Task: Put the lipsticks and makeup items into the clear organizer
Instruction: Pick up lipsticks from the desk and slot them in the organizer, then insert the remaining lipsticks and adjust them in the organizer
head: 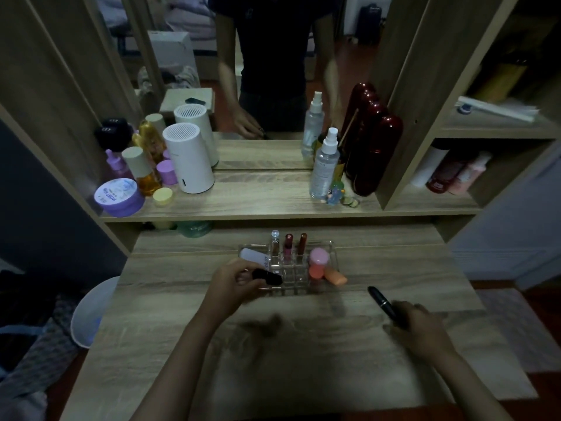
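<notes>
The clear organizer (332, 249) stands in the middle of the wooden desk. Three upright lip tubes (288, 243) fill its back slots, a white flat item (253, 256) lies in its left part, and a pink-capped jar (318, 262) with an orange tube (335, 276) sits in its right part. My left hand (233, 284) holds a black lipstick (268, 276) over the organizer's front left corner. My right hand (416, 325) grips a long black tube (381, 300) at the desk's right, apart from the organizer.
The raised shelf behind holds a white cylinder device (188, 159), purple jars (120, 197), amber bottles, a spray bottle (324, 165) and a dark red case (373, 147) before a mirror. A dark blurred smudge (264, 323) lies on the desk. A white bin (91, 311) stands at the left.
</notes>
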A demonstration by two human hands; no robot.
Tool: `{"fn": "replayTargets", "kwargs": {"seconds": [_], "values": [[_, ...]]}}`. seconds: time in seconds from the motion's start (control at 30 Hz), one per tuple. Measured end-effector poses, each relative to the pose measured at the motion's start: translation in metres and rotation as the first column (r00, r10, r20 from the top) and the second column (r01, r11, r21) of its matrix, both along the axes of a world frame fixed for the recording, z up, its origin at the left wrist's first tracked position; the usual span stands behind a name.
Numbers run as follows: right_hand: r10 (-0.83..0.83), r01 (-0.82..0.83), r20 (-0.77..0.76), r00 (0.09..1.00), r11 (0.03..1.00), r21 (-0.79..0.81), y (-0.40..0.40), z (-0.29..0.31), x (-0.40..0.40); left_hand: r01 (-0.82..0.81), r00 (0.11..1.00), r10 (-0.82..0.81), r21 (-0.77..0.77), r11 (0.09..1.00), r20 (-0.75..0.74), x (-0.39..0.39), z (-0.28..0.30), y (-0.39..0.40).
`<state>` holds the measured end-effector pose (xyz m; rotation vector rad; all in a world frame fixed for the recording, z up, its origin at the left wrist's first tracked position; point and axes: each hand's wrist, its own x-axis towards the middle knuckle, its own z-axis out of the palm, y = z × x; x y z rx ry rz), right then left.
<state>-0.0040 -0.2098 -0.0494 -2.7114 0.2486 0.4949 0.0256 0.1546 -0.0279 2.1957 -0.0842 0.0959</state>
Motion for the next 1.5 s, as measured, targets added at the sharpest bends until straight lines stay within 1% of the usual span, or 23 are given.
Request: {"fn": "replayTargets", "kwargs": {"seconds": [0.13,0.2,0.3,0.37,0.43,0.53,0.6,0.7,0.83,0.9,0.97,1.07,1.2,1.3,1.37,1.43,1.5], "values": [[-0.015,0.013,0.139,0.990,1.000,0.014,0.010,-0.003,-0.007,0.011,1.000,-0.011,0.017,1.000,0.025,0.001,0.001,-0.001],[-0.040,0.037,0.169,0.985,0.999,0.023,0.013,-0.002,-0.007,0.019,1.000,-0.019,0.003,1.000,0.020,0.000,0.001,-0.002],[-0.074,0.070,0.142,0.987,0.997,0.035,0.015,-0.003,-0.005,0.028,1.000,-0.028,-0.011,1.000,0.004,-0.001,0.001,-0.001],[-0.094,0.089,0.091,0.991,0.994,0.058,0.013,-0.004,0.000,0.023,1.000,-0.023,-0.030,0.999,-0.013,0.000,0.000,-0.001],[-0.052,0.046,0.065,0.997,0.996,0.082,0.021,-0.005,0.011,-0.022,0.999,0.020,-0.062,0.998,-0.036,0.001,0.001,0.006],[-0.009,-0.001,0.117,0.993,0.997,0.078,0.031,-0.006,0.014,-0.031,0.998,0.025,-0.091,0.995,-0.060,-0.001,0.002,0.004],[0.018,-0.026,0.161,0.987,0.999,0.047,0.041,-0.010,0.016,-0.071,0.996,0.064,-0.123,0.990,-0.057,-0.005,0.001,0.008],[-0.015,0.008,0.197,0.980,0.999,0.036,0.044,-0.016,0.016,-0.090,0.995,0.083,-0.141,0.986,-0.058,-0.006,0.001,0.004],[-0.101,0.092,0.253,0.962,0.995,0.047,0.041,-0.016,0.014,-0.093,0.993,0.072,-0.235,0.968,-0.097,-0.006,0.006,-0.001],[-0.153,0.140,0.305,0.940,0.988,0.063,0.039,-0.009,0.016,-0.095,0.992,0.069,-0.252,0.963,-0.110,-0.005,0.008,-0.002],[-0.186,0.160,0.378,0.907,0.982,0.098,0.039,0.003,0.021,-0.116,0.991,0.097,-0.239,0.964,-0.089,-0.002,0.010,-0.002],[-0.155,0.092,0.497,0.854,0.984,0.149,0.050,0.035,0.038,-0.125,0.991,0.113,-0.197,0.972,-0.070,0.004,0.015,-0.002],[-0.066,-0.107,0.596,0.800,0.963,0.249,0.087,0.075,0.058,-0.141,0.987,0.133,-0.094,0.986,-0.086,0.017,0.018,-0.007],[0.064,-0.251,0.590,0.805,0.937,0.241,0.117,0.086,0.071,-0.124,0.990,0.121,-0.037,0.992,-0.078,0.025,0.019,-0.012],[0.149,-0.312,0.559,0.816,0.927,0.209,0.132,0.083,0.078,-0.116,0.989,0.114,-0.009,0.993,-0.097,0.029,0.019,-0.016],[0.179,-0.330,0.535,0.825,0.922,0.202,0.141,0.077,0.083,-0.117,0.986,0.119,0.020,0.993,-0.114,0.032,0.019,-0.019],[0.151,-0.311,0.525,0.837,0.922,0.231,0.146,0.071,0.087,-0.116,0.985,0.120,0.036,0.993,-0.124,0.034,0.019,-0.020]]}}
